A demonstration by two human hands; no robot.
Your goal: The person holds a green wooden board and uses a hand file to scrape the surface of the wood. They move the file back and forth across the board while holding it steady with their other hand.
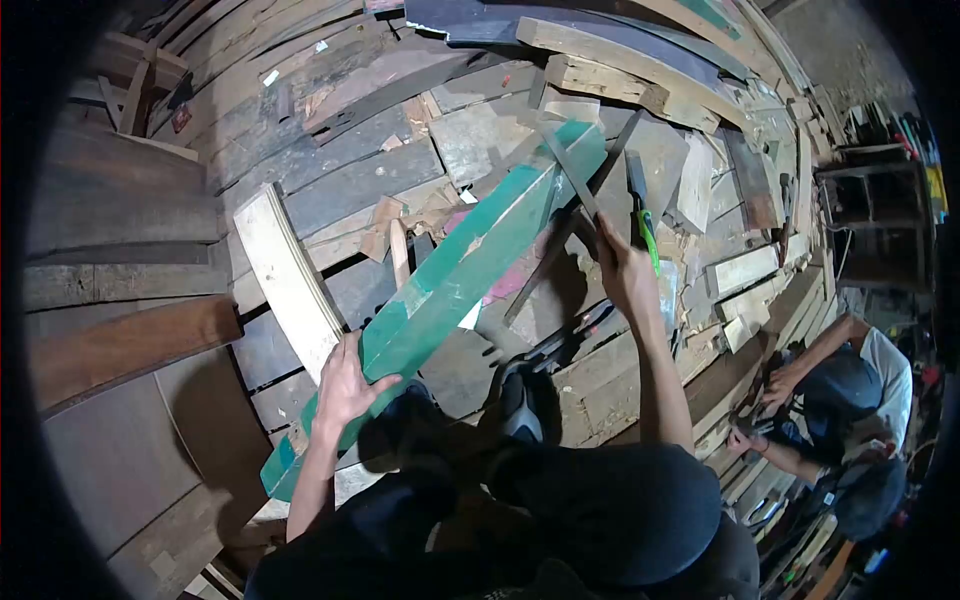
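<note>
A long green-painted wooden beam [470, 265] runs slantwise in front of me, from lower left to upper middle, with bare wood along its worn edges. My left hand [348, 388] is closed over its near part, thumb across the top face. In my right hand [625, 270] is a long, flat, narrow metal tool [570, 168], its grip hidden by the fingers. The tool's far end overlaps the beam's upper end in this view. Just right of that hand lies a chisel-like tool [645, 225] with a dark blade and bright green handle.
A pale grooved board [285, 275] lies left of the beam. Stacked timbers [620, 65] stand at the back, and offcuts [745, 270] lie to the right. Another person [850, 400] works with both hands low at the right. Reddish-brown wood [140, 345] is at far left.
</note>
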